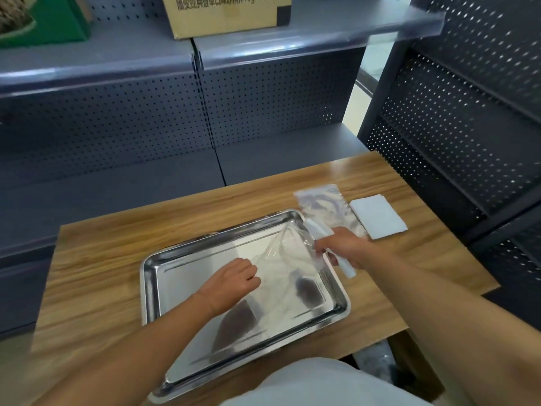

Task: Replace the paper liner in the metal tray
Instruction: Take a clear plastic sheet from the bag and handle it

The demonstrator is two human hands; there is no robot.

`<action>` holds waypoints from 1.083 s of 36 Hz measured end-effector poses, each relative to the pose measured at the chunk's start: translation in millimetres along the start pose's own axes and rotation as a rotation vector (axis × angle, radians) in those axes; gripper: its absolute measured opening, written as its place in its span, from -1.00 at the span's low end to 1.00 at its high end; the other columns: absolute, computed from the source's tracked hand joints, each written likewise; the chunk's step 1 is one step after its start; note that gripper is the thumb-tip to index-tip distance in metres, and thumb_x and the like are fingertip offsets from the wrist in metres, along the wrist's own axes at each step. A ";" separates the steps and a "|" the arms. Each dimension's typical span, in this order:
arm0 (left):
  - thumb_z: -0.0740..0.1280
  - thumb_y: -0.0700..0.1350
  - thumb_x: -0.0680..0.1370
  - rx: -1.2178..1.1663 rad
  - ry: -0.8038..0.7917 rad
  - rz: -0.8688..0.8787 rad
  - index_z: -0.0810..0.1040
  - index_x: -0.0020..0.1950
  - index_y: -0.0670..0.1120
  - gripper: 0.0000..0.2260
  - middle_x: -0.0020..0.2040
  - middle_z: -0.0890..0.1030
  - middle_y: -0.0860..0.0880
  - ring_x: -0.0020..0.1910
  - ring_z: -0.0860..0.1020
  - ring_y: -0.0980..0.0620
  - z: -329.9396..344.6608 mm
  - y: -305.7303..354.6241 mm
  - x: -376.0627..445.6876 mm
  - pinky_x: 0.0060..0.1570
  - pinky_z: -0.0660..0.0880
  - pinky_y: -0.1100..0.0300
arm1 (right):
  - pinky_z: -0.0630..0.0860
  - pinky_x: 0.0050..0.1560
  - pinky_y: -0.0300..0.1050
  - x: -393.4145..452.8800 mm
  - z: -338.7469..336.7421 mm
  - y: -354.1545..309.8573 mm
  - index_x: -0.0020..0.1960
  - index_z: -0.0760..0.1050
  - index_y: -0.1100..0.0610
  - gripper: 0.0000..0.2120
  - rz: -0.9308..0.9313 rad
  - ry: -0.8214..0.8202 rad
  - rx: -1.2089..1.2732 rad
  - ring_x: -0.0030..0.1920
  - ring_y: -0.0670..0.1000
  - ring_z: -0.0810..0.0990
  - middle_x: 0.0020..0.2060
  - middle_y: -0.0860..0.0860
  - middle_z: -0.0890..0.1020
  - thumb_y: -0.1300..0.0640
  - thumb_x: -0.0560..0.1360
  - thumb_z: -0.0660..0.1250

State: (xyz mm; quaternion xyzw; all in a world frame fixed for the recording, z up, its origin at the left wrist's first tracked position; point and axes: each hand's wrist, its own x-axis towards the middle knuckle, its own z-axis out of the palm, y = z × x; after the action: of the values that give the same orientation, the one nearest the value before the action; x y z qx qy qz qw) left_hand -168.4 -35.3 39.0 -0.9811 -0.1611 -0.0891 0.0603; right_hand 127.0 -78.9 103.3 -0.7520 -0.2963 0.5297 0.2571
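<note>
Seen from the head camera, a person is working over a rectangular stainless-steel tray (152, 276) that is sitting on a wood-grain bench (96, 259), its near corner reaching past the bench's front edge toward the person's light-coloured clothing (316, 382). The left hand (234, 278) is resting inside the tray near its middle, knuckles up and fingers curled under into a loose fist, pressing on a thin, clear, crinkled liner sheet (281, 256) that is lying across the tray floor. The right hand (342, 249) is hovering over the tray's far right corner, its fingers closed around a white roll (347, 269), with the sheet running taut from the roll down to the tray floor beside the left fist; the roll's two ends are sticking out on either side of the grip. Dark reflections of both forearms are showing in the polished metal. Just beyond the tray's far right corner, a clear, shiny plastic bag (322, 205) is lying flat on the bench, and touching its right side a small stack of folded white paper (377, 216) is lying near the bench's right edge. Behind the bench, dark grey perforated metal shelving (117, 127) is standing, its upper shelf carrying a brown cardboard box (225, 16) printed with Chinese characters and a green carton (44, 22) to the left.
</note>
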 end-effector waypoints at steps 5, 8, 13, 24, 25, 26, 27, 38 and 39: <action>0.57 -0.19 0.25 0.005 -0.239 -0.196 0.63 -0.11 -0.03 -0.73 -0.09 0.60 -0.02 -0.03 0.55 -0.06 7.1 -23.8 -13.3 0.01 0.50 0.12 | 0.42 -0.43 -0.11 1.5 -6.3 17.1 -0.06 0.56 0.39 -0.80 0.033 0.154 0.084 -0.48 0.06 0.46 -0.31 0.22 0.60 0.26 0.39 0.41; 0.43 -0.09 0.47 -0.310 -0.225 -0.410 0.60 0.07 0.02 -0.81 0.01 0.60 0.03 0.07 0.53 -0.02 -6.1 -18.0 1.3 0.14 0.45 0.11 | 0.43 -0.43 -0.13 -3.1 -2.7 23.9 -0.06 0.57 0.37 -0.79 0.055 0.143 0.075 -0.50 0.04 0.46 -0.35 0.20 0.59 0.27 0.35 0.42; 0.51 0.12 0.40 -1.013 -0.224 -0.724 0.35 0.42 0.20 -0.37 0.28 0.45 0.04 0.25 0.44 0.04 -22.5 9.8 45.9 0.25 0.41 0.15 | 0.45 -0.42 -0.14 -12.0 16.8 27.3 -0.07 0.59 0.38 -0.73 0.053 0.099 0.110 -0.44 0.09 0.50 -0.37 0.23 0.64 0.28 0.27 0.44; 0.57 -0.05 0.36 -1.108 -0.144 -0.702 0.25 0.50 0.12 -0.21 0.34 0.54 0.07 0.29 0.49 0.04 -26.4 39.2 89.7 0.17 0.37 0.21 | 0.46 -0.36 -0.11 -25.6 42.5 14.7 -0.02 0.64 0.27 -0.70 -0.007 0.003 0.250 -0.32 0.12 0.50 -0.27 0.18 0.67 0.28 0.25 0.49; 0.56 -0.09 0.38 -1.095 -0.122 -0.702 0.36 0.45 0.07 -0.30 0.27 0.60 0.06 0.25 0.53 0.05 -27.0 41.9 90.7 0.13 0.38 0.24 | 0.46 -0.39 -0.12 -27.2 41.4 15.7 -0.01 0.64 0.27 -0.71 -0.007 0.004 0.254 -0.35 0.10 0.49 -0.27 0.18 0.67 0.28 0.26 0.49; 0.55 -0.12 0.38 -1.084 -0.099 -0.707 0.44 0.39 0.04 -0.39 0.20 0.64 0.05 0.21 0.56 0.06 -26.4 44.2 91.5 0.12 0.39 0.24 | 0.45 -0.40 -0.14 -28.1 40.1 16.7 -0.01 0.63 0.28 -0.71 -0.010 0.006 0.259 -0.39 0.08 0.48 -0.26 0.20 0.68 0.28 0.27 0.48; 0.55 -0.13 0.38 -1.085 -0.078 -0.719 0.50 0.34 0.04 -0.45 0.14 0.67 0.05 0.17 0.58 0.08 -25.8 46.4 91.8 0.13 0.41 0.24 | 0.45 -0.42 -0.15 -28.3 39.0 17.9 -0.02 0.63 0.28 -0.73 -0.013 0.017 0.264 -0.43 0.06 0.47 -0.25 0.23 0.68 0.28 0.28 0.47; 0.46 -0.29 0.43 -1.169 0.088 -0.913 0.61 -0.02 0.03 -0.75 -0.25 0.69 0.03 -0.26 0.59 0.21 -21.7 44.5 99.2 -0.25 0.44 0.38 | 0.39 -0.49 -0.17 -30.2 33.4 36.0 -0.03 0.55 0.32 -0.85 -0.008 0.206 0.267 -0.58 0.04 0.42 -0.36 0.22 0.65 0.34 0.40 0.32; 0.46 -0.27 0.44 -1.166 0.096 -0.917 0.61 -0.01 0.03 -0.76 -0.23 0.69 0.02 -0.24 0.59 0.18 -21.6 43.9 100.1 -0.26 0.43 0.39 | 0.38 -0.50 -0.17 -29.2 33.1 38.5 -0.02 0.54 0.32 -0.84 0.010 0.232 0.271 -0.59 0.04 0.41 -0.36 0.23 0.65 0.33 0.41 0.32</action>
State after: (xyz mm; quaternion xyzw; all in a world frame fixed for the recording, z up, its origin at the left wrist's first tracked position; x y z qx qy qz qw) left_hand -64.1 -49.2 75.7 -0.6833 -0.4781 -0.2192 -0.5065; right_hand 94.5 -124.1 85.0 -0.7680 -0.1866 0.4760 0.3857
